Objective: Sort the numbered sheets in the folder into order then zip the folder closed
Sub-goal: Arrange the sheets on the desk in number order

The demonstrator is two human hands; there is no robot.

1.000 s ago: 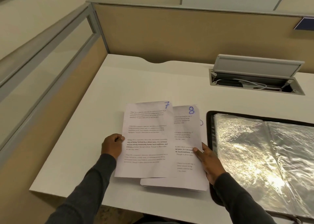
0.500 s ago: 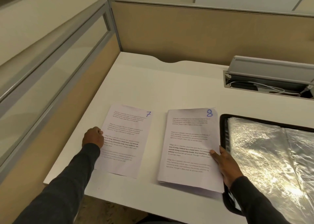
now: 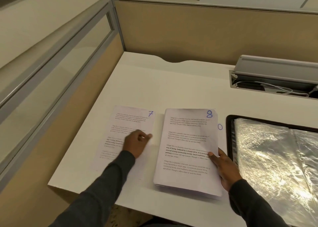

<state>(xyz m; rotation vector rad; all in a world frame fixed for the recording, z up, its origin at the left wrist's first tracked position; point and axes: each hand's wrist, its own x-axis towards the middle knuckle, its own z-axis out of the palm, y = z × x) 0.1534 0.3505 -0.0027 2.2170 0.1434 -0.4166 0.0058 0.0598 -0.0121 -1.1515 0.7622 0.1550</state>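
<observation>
Sheet 7 (image 3: 130, 123) lies flat on the white desk (image 3: 172, 85), left of the pile. My left hand (image 3: 136, 143) hovers over its right half, blurred, fingers loosely curled and holding nothing. A stack of sheets (image 3: 187, 149) with sheet 8 on top lies to the right. My right hand (image 3: 223, 166) grips the stack's right edge, thumb pressed on top. A lower sheet marked with a 0 (image 3: 220, 127) peeks out at the stack's right. The open black zip folder (image 3: 229, 123) with shiny clear sleeves (image 3: 275, 158) lies at the right.
Beige partition panels (image 3: 189, 34) wall the desk at the back and left. At the back right, an open cable tray (image 3: 275, 84) with a raised grey lid holds white wires. The desk's front edge runs close under the sheets.
Sheet 7 was drawn off the stack and laid to the left. My left hand has let go of its left edge and moved right across it. My right hand stays on the stack.
</observation>
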